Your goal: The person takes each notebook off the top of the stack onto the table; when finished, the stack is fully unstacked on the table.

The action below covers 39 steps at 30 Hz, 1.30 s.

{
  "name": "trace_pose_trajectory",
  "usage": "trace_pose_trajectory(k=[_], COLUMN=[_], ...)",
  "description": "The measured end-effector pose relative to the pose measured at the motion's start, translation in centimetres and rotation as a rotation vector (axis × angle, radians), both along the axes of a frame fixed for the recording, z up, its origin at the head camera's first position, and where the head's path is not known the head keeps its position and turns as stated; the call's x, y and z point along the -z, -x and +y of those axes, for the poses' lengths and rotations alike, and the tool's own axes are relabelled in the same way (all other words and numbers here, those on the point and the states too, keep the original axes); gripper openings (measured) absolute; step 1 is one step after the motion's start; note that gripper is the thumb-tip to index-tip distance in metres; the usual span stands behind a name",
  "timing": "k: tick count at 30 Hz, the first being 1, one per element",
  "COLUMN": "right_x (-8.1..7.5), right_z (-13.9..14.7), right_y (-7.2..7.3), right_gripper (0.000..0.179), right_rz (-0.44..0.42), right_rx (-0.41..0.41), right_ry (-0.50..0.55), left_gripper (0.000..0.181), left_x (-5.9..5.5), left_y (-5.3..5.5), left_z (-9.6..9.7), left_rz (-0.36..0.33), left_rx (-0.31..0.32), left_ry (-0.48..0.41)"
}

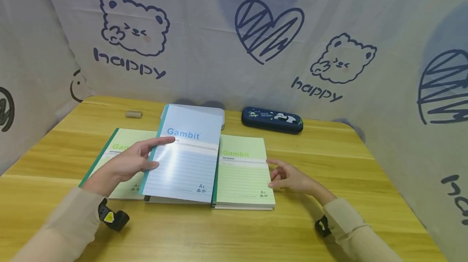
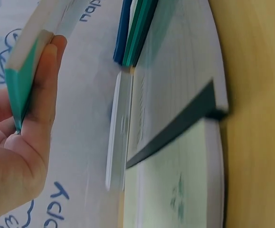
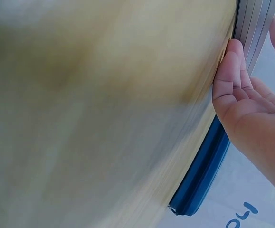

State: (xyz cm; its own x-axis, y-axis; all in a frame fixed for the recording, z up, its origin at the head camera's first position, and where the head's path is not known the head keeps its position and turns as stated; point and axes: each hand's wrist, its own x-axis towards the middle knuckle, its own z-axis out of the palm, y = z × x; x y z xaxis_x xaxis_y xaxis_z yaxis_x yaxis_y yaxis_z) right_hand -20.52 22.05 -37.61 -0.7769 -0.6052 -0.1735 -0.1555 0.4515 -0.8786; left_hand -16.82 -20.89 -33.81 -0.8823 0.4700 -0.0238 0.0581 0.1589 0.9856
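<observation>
My left hand (image 1: 128, 162) grips a blue "Gambit" notebook (image 1: 183, 164) by its teal spine edge, thumb and fingers on opposite sides. In the left wrist view the held notebook (image 2: 21, 90) is raised off the table. Partly behind it lies a green notebook (image 1: 126, 189) at left; a dark-spined notebook (image 2: 180, 61) with a pale cover lies beside that one. My right hand (image 1: 292, 178) touches the right edge of a stack of green notebooks (image 1: 245, 180), fingertips and thumb apart. In the right wrist view, its fingers (image 3: 232, 66) rest along the stack's page edges (image 3: 253, 23).
A dark blue panda pencil case (image 1: 272, 120) lies at the back of the wooden table (image 1: 329, 160). A pale flat case (image 1: 223, 118) is partly hidden behind the blue notebook. A small beige cylinder (image 1: 133, 114) lies at back left. A printed cloth (image 1: 204, 50) hangs behind.
</observation>
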Motion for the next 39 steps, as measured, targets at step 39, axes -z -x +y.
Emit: trace_pose_trajectory(k=[39], right_x=[0.3], right_z=[0.2], right_y=[0.0], right_gripper=[0.074], right_rz=[-0.018], right_rx=[0.025], right_ry=[0.000], left_gripper=[0.073], left_x=[1.6], left_y=[-3.9], left_z=[-16.0], left_rz=[0.243], left_rx=[-0.038], left_ry=[0.038])
